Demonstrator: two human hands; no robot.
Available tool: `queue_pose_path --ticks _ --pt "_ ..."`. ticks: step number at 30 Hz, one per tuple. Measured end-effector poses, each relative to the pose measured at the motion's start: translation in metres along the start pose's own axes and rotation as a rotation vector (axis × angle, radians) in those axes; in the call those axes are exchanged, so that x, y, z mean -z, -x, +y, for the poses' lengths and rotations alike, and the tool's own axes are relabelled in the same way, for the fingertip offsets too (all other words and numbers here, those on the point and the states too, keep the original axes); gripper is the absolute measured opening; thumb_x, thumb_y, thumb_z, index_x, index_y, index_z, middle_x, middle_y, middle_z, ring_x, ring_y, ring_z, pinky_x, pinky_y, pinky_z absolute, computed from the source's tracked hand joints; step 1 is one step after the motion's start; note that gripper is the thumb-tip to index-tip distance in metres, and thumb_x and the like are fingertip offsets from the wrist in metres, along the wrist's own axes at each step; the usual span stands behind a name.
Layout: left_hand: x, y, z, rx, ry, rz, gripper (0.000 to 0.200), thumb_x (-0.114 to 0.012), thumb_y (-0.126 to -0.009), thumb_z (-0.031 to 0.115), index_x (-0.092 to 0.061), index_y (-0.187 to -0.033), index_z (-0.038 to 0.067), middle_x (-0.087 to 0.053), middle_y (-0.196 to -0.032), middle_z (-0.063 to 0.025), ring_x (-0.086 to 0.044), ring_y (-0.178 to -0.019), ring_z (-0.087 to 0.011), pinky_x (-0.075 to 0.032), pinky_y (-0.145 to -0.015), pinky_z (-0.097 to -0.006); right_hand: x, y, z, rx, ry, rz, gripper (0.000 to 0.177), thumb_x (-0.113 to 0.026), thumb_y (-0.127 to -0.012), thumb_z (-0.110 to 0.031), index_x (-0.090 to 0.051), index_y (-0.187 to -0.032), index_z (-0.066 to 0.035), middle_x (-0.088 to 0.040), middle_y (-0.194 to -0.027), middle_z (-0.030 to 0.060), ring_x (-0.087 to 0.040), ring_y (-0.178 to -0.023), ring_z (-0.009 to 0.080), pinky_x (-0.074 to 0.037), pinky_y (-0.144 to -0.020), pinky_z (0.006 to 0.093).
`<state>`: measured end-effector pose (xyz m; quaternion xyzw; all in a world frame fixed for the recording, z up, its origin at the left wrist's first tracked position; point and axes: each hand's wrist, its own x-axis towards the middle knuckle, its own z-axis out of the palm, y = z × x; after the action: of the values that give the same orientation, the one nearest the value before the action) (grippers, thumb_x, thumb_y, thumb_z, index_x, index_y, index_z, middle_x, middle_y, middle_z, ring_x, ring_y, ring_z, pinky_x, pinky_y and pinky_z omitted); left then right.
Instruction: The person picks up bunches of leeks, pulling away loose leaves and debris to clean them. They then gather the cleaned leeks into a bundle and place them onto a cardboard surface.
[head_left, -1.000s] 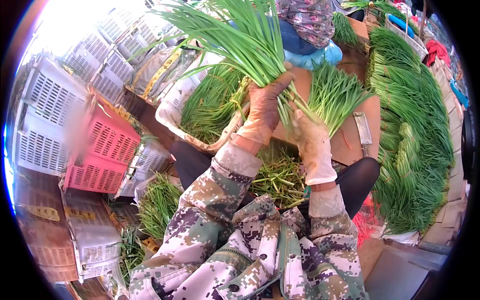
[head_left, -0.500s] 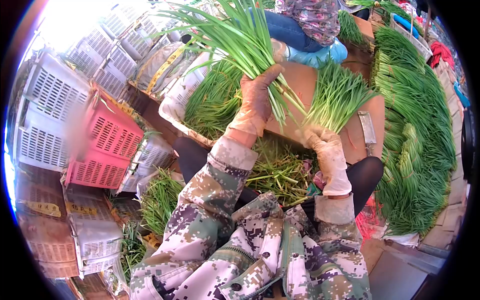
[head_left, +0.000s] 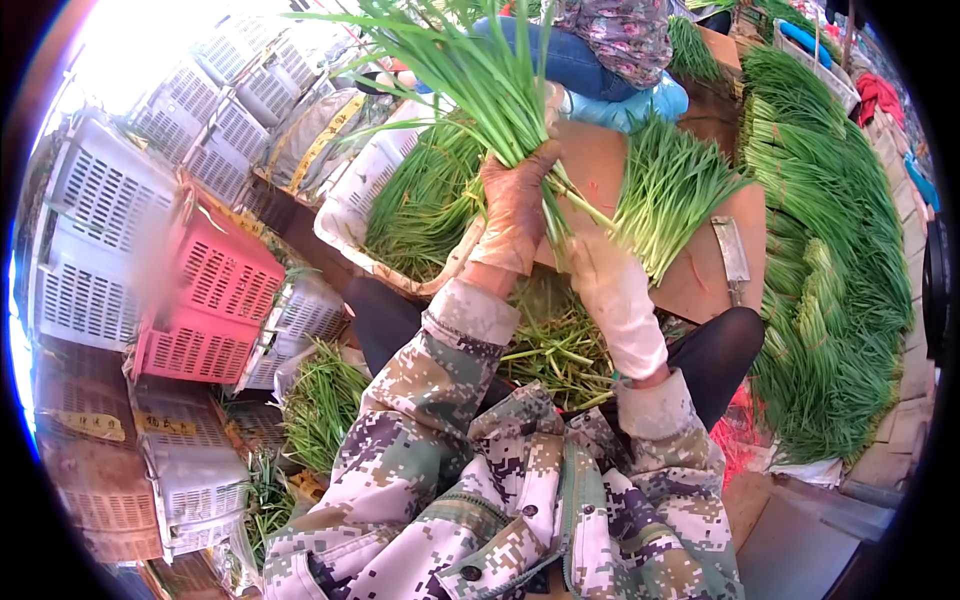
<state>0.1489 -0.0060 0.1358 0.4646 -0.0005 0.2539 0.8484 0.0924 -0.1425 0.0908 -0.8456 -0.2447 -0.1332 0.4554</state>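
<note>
By the right hand point(head_left: 606, 278), too blurred for its fingers' state to be told, stalks of the green bunch point(head_left: 502, 118) are seemingly being cleaned; a light pinch seems called for; the bunch is clasped, tilted, in the left hand's point(head_left: 514, 200) curled fingers; its long leaves are fanned upward; beyond, more greens point(head_left: 668, 195) are laid on a board point(head_left: 595, 157).

Digital-camouflage jacket point(head_left: 500, 510), dark legwear point(head_left: 722, 352), gloved hands point(head_left: 612, 300)
</note>
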Motion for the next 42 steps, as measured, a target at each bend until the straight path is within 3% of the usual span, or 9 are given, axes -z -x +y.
queue_pose_path --ticks 4,12,14,16,18,20,30,37,42 --pt "0.011 -0.003 0.004 0.088 -0.092 0.107 0.023 -0.071 -0.076 -0.002 -0.067 -0.098 0.001 -0.065 -0.080 -0.0043 -0.060 -0.063 -0.0127 -0.051 -0.053 -0.0259 -0.005 0.055 0.039 0.221 0.169 0.004 0.019 -0.055 -0.092 -0.025 -0.061 -0.086 -0.007 -0.064 -0.075 0.0134 -0.063 -0.068 0.0326 -0.051 -0.059 0.0411" --pt "0.023 0.004 -0.003 0.152 -0.029 0.063 0.020 -0.068 -0.080 0.001 -0.065 -0.099 0.001 -0.065 -0.078 -0.0053 -0.061 -0.064 -0.0147 -0.051 -0.052 -0.0272 0.040 0.096 0.054 -0.020 0.579 -0.762 0.028 -0.049 -0.093 -0.031 -0.064 -0.084 -0.008 -0.063 -0.070 0.0141 -0.062 -0.068 0.0350 -0.048 -0.059 0.0473" --pt "0.023 -0.004 0.007 0.133 0.059 0.045 0.020 -0.067 -0.082 0.002 -0.065 -0.101 0.000 -0.066 -0.081 -0.0058 -0.061 -0.064 -0.0152 -0.052 -0.054 -0.0274 0.049 0.095 0.065 0.065 0.475 -0.760 0.024 -0.051 -0.093 -0.023 -0.063 -0.082 -0.007 -0.064 -0.069 0.0115 -0.063 -0.063 0.0323 -0.049 -0.057 0.0423" --pt "0.024 0.003 0.011 0.122 -0.012 0.039 0.022 -0.066 -0.083 0.003 -0.063 -0.104 0.000 -0.065 -0.083 -0.0061 -0.061 -0.063 -0.0153 -0.052 -0.055 -0.0269 0.064 0.074 0.048 -0.216 -0.122 -0.139 0.017 -0.054 -0.090 -0.018 -0.063 -0.081 -0.006 -0.063 -0.068 0.0106 -0.064 -0.063 0.0277 -0.051 -0.060 0.0360" --pt "0.011 0.005 0.011 0.130 0.046 -0.016 0.023 -0.066 -0.083 0.003 -0.062 -0.105 -0.001 -0.065 -0.084 -0.0060 -0.061 -0.062 -0.0152 -0.053 -0.056 -0.0261 0.085 0.029 0.006 -0.197 -0.102 0.004 0.009 -0.060 -0.087 -0.013 -0.062 -0.088 -0.004 -0.063 -0.073 0.0104 -0.062 -0.066 0.0263 -0.050 -0.062 0.0340" --pt "0.008 0.010 0.005 0.161 0.052 -0.063 0.022 -0.066 -0.082 0.001 -0.063 -0.104 -0.001 -0.065 -0.085 -0.0065 -0.062 -0.065 -0.0144 -0.053 -0.057 -0.0258 0.073 -0.002 -0.009 0.212 0.001 0.241 0.016 -0.064 -0.086 -0.014 -0.061 -0.098 -0.003 -0.064 -0.081 0.0109 -0.062 -0.073 0.0246 -0.050 -0.066 0.0329" --pt "0.012 0.023 0.002 0.275 -0.033 -0.176 0.023 -0.068 -0.085 0.012 -0.063 -0.105 0.001 -0.067 -0.087 -0.0053 -0.061 -0.067 -0.0123 -0.050 -0.056 -0.0232 0.027 -0.044 0.013 -0.449 -0.801 -0.168 0.025 -0.064 -0.090 -0.023 -0.062 -0.106 -0.003 -0.059 -0.082 -0.0040 -0.045 -0.066 0.0023 -0.039 -0.058 0.0204" --pt "0.018 0.022 -0.002 0.423 0.084 -0.188 0.023 -0.066 -0.086 0.012 -0.062 -0.107 0.002 -0.067 -0.090 -0.0052 -0.062 -0.068 -0.0135 -0.052 -0.058 -0.0256 0.042 -0.039 -0.005 -0.583 -0.563 -0.215 0.027 -0.063 -0.090 -0.027 -0.065 -0.104 -0.003 -0.061 -0.079 -0.0015 -0.050 -0.068 0.0071 -0.042 -0.060 0.0255" --pt "0.017 0.021 -0.010 0.372 0.100 -0.218 0.025 -0.066 -0.085 0.008 -0.061 -0.109 0.002 -0.067 -0.094 -0.0082 -0.066 -0.078 -0.0192 -0.057 -0.068 -0.0322 0.024 -0.034 0.004 -0.070 -0.033 -0.015 0.029 -0.060 -0.090 -0.029 -0.064 -0.087 -0.001 -0.062 -0.076 0.0207 -0.061 -0.070 0.0350 -0.047 -0.064 0.0408"
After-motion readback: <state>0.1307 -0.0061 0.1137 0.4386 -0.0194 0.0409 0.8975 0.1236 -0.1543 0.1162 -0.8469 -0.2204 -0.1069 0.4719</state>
